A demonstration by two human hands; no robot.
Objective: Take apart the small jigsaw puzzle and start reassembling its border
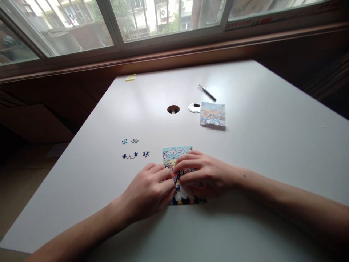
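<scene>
A small colourful jigsaw puzzle [176,153] lies on the white table [259,153] in front of me. My left hand [148,191] rests on its left edge with the fingers curled and pressed down on the pieces. My right hand [207,173] lies across the middle of the puzzle, fingers bent and together, and covers most of it. Whether either hand pinches a piece is hidden. Several loose puzzle pieces [133,154] lie to the left of the puzzle.
A printed puzzle bag [213,114] lies further back. A round cable hole [173,109] and its white cover [194,107] are beside it. A black pen [207,92] and a yellow note [130,77] lie near the far edge, under the window.
</scene>
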